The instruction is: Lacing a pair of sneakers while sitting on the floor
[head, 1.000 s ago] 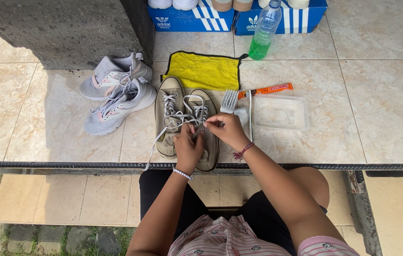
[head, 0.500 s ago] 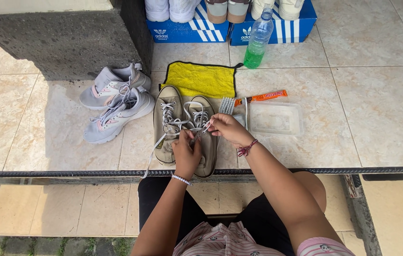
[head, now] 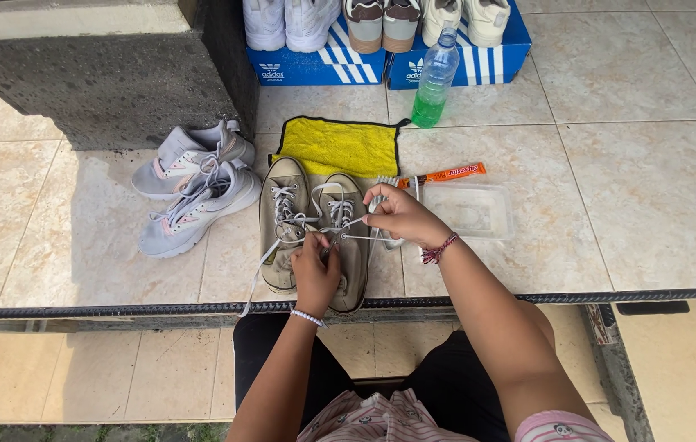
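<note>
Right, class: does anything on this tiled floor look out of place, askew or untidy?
The grey lace-up sneakers lie tumbled, one across the other. One white lace trails off the khaki shoes to the floor edge while the left hand and right hand work the laces. Nothing looks spilled.

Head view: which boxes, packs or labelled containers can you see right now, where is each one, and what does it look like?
Left shoe box: far edge of the tiles, blue with white stripes, shoes on top.
Right shoe box: beside it, same blue and white, shoes on top.
Plastic bottle: upright before the boxes, clear, green liquid.
Orange tube: lying right of the yellow cloth.
Clear plastic tub: rectangular, beside the right hand.
</note>
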